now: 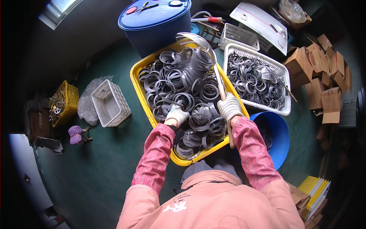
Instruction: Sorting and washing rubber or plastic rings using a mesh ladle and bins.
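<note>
A yellow tub in front of me is heaped with grey metal rings. My right hand, in a white knit glove, is closed round the wooden handle of a long-handled scoop. The scoop's pale, curved head lies at the tub's far side, beside a blurred cluster of rings. My left hand, gloved too, is low over the near-middle rings with its fingers curled. A thin dark strip runs at its fingertips; whether the hand grips it is unclear.
A white basket of similar rings stands right of the tub, above a blue bucket. Behind is a blue drum with pliers on its lid. A white crate and small stool stand left; cardboard boxes lie right.
</note>
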Tool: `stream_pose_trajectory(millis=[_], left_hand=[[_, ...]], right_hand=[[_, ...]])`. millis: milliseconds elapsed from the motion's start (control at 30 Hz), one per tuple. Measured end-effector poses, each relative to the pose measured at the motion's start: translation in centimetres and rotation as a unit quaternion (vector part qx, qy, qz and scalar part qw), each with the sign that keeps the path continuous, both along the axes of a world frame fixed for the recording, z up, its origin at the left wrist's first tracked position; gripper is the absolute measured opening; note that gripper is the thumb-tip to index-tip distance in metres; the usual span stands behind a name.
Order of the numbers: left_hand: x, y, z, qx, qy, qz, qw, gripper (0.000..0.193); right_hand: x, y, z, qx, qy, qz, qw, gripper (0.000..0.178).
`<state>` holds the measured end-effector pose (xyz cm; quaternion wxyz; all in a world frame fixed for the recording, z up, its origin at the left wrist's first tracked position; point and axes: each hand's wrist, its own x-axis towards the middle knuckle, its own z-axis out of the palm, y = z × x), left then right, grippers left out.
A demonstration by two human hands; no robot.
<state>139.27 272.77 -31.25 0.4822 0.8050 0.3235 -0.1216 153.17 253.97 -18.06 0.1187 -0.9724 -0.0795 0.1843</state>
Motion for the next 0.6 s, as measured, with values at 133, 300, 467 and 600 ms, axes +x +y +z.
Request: stream_pose_trajectory(millis=[133, 300, 467, 600], left_hand=[[-0.9, -2.6, 2.4, 0.037, 0.035, -0.108, 0.993, 0.072], [-3.3, -4.6, 2.4, 0.048, 0.094, -0.185, 0.977, 0.068], [-3.2, -5.2, 3.4, 0.139, 0.091, -0.242, 0.956, 0.051], [-0.9, -6.7, 5.0, 0.261, -0.089, -0.205, 0.939, 0.029]], right_hand=[[-0.8, -2.5, 1.6, -0.024, 0.000, 0.020, 0.999, 0.038], [-4.0, -9.8, 3.5, -0.019, -0.008, 0.043, 0.999, 0.037], [-6.6, -15.8, 7.0, 0.019, -0.026, 0.021, 0.999, 0.030], [-7.5, -20.0, 7.2, 0.067, -0.002, -0.018, 0.998, 0.024]])
